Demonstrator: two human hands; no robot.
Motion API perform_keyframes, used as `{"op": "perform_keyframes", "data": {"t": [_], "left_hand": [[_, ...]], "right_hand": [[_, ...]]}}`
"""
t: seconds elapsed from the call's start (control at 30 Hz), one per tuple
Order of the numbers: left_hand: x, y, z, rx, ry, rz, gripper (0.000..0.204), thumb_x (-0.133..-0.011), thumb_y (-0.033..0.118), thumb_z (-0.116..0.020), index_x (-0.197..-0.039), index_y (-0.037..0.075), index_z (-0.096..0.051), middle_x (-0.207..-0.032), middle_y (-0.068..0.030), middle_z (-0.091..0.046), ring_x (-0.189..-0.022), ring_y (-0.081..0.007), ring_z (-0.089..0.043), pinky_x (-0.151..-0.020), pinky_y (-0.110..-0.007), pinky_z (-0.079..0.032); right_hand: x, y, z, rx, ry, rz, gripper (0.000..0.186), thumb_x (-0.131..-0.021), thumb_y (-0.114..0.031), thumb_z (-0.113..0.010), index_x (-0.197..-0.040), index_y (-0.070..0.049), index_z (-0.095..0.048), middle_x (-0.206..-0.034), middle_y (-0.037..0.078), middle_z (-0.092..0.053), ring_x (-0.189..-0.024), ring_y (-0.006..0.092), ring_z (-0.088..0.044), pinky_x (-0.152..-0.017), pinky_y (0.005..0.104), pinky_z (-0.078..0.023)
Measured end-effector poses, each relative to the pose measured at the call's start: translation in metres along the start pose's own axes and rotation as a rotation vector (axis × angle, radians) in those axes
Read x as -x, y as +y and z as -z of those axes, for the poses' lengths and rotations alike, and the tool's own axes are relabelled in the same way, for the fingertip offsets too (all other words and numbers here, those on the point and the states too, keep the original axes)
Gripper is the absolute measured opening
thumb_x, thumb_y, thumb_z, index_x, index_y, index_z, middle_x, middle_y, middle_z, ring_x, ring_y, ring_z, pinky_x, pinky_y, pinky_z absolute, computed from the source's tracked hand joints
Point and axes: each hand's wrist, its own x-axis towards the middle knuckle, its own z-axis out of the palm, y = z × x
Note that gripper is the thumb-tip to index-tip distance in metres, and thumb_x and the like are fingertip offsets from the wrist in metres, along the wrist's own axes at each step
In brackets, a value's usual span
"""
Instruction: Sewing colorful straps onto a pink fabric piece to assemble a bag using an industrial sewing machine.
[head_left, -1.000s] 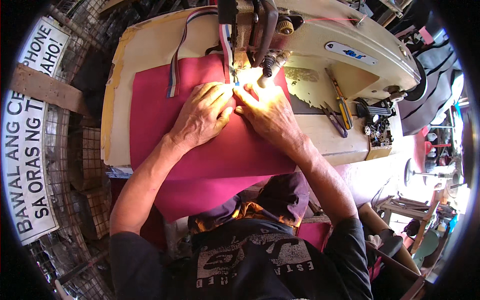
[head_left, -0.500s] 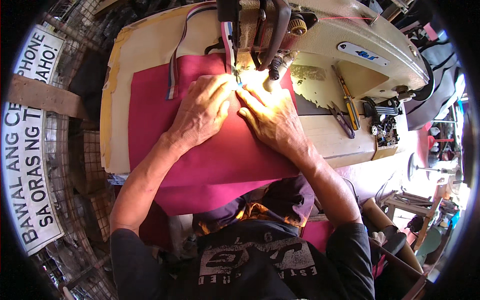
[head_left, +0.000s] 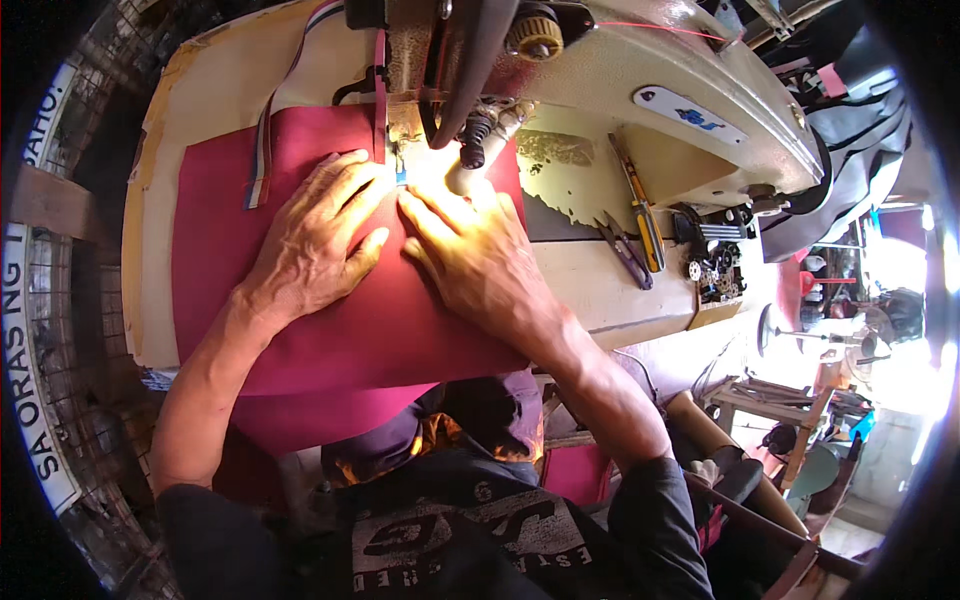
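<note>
White sign: this stood at the far left of the frame, a tall board (head_left: 42,390) with dark lettering, curved by the lens.
Wooden plank: it crossed the left edge, a brown length (head_left: 60,205) in front of wire mesh (head_left: 85,320).
Pale tabletop: the worn surface (head_left: 150,190) ran from the upper left, under the cloth, its left border yellowed and ragged.
Maroon cloth: the wide sheet (head_left: 300,350) lay on the tabletop, left of centre, its lower part hanging over the near edge.
Striped strip: a narrow band (head_left: 263,150) curved down from the top, its end resting on the cloth's upper left.
Left hand: it lay on the cloth (head_left: 320,235), palm down, thumb apart from the fingers, clamped on nothing visible.
Presser foot: the small metal part (head_left: 400,165) stood in bright light between the two hands' fingertips, over the cloth's upper part.
Right hand: it rested palm down (head_left: 475,245), thumb and forefinger apart, some fingertips lost in glare.
Sewing machine: its cream body (head_left: 590,90) filled the upper middle and upper right.
Snips: these lay (head_left: 628,258) right of centre.
Screwdriver: its yellow handle (head_left: 649,238) lay just beside them.
</note>
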Motion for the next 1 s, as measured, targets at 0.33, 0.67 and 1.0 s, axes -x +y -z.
{"op": "perform_keyframes", "data": {"t": [0.33,0.67,1.0], "left_hand": [[-0.007,-0.004,0.003,0.045,-0.069,0.017,0.054,-0.079,0.007,-0.072,-0.13,-0.001,-0.058,-0.128,-0.0184,-0.057,-0.127,-0.0399,-0.052,-0.11,-0.048,-0.045],[-0.014,-0.015,0.002,0.006,-0.024,-0.032,0.049,-0.08,0.011,-0.072,-0.125,-0.001,-0.059,-0.129,-0.0187,-0.056,-0.127,-0.0404,-0.051,-0.109,-0.048,-0.045],[-0.018,-0.018,0.002,-0.004,0.009,-0.05,0.047,-0.08,0.016,-0.072,-0.122,-0.002,-0.061,-0.127,-0.0149,-0.06,-0.124,-0.0328,-0.054,-0.113,-0.044,-0.041]], "right_hand": [[0.103,0.095,0.212,0.705,0.391,-0.541,0.034,-0.106,-0.015,-0.044,-0.128,-0.004,-0.067,-0.127,0.011,-0.068,-0.115,0.0226,-0.066,-0.101,0.0341,-0.049],[0.04,0.364,0.33,0.365,0.028,-0.574,0.053,-0.1,-0.045,-0.057,-0.124,0.001,-0.068,-0.117,0.018,-0.071,-0.107,0.0244,-0.067,-0.098,0.0339,-0.046],[0.047,0.372,0.327,0.1,0.17,-0.951,0.056,-0.101,-0.051,-0.052,-0.121,-0.003,-0.07,-0.112,0.019,-0.072,-0.101,0.0258,-0.069,-0.093,0.0352,-0.048]]}}
